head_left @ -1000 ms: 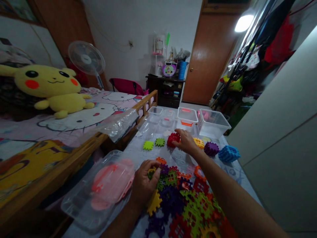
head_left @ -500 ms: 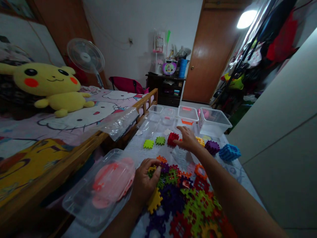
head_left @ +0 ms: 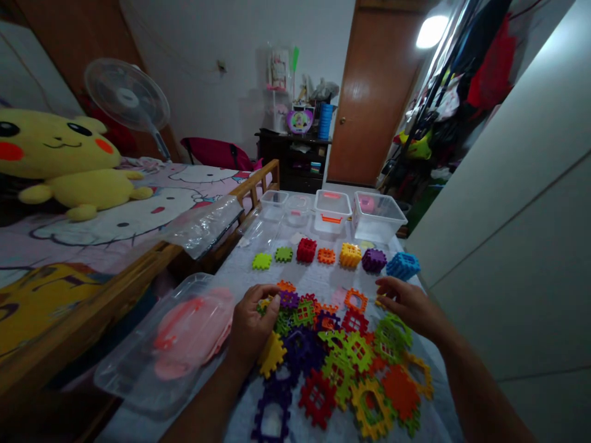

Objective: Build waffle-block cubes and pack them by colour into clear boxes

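Across swings the right hand, off the red stack to the right edge of the toothed-piece pile, fingers part-open at a yellow piece; gripped or not, I cannot tell. Left hand curls over the pile's left side, hold unclear. Behind, across the bench, runs the sorted row.

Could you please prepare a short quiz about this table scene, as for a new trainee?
1. True or false: the red stack stands to the left of the orange piece.
2. Which stack stands between the orange piece and the purple stack? A) red B) green C) yellow
3. Which hand is nearer to the blue stack?

Key: 1. True. 2. C, the yellow stack. 3. The right hand.
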A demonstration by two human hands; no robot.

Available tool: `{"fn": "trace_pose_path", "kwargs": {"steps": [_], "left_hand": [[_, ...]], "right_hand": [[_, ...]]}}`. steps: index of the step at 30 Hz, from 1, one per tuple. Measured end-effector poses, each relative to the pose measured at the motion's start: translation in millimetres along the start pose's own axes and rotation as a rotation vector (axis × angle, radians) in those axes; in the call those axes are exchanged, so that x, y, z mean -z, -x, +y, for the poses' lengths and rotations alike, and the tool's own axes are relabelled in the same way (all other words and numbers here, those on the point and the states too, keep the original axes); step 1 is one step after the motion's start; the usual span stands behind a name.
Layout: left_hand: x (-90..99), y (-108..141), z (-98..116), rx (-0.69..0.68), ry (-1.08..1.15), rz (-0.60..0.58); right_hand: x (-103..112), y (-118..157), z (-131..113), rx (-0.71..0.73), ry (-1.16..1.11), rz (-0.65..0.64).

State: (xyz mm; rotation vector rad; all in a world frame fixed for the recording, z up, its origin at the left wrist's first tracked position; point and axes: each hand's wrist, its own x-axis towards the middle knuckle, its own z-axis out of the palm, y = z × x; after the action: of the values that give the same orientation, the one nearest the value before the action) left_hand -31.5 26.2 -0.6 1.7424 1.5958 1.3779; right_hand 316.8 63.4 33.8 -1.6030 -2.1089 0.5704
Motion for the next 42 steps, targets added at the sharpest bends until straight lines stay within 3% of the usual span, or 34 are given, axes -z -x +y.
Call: {"fn": "trace_pose_path", "kwargs": {"steps": [4, 12, 22, 27, 34, 39, 42], "left_hand": [[-0.7, 0, 0, 0.002, -0.018, 0.004], [-0.8, -2, -1, 0.028, -0.034, 0.029], [0.2, -1, -3, 0.006, -0.046, 0.028], [-1.3, -1, -4, -0.011, -0.044, 0.023], [-1.3, -1, -4, -0.006, -0.032, 0.026], [-0.9, -1, -2, -0.007, -0.036, 0.021], [-1.2, -1, -1, -0.006, -0.038, 0.021]], "right_hand": [[-17, 1, 2, 0.04, 0.1, -0.101], [-49, -2, -8, 0.082, 0.286, -0.036], [-48, -7, -11, 0.123, 0.075, 0.119], [-53, -10, -18, 0.141, 0.12, 0.246], [-53, -4, -23, 0.173, 0.215, -0.067], [-48, 0, -40, 0.217, 0.128, -0.002], [-54, 3, -58, 0.307, 0.065, -0.041]]}}
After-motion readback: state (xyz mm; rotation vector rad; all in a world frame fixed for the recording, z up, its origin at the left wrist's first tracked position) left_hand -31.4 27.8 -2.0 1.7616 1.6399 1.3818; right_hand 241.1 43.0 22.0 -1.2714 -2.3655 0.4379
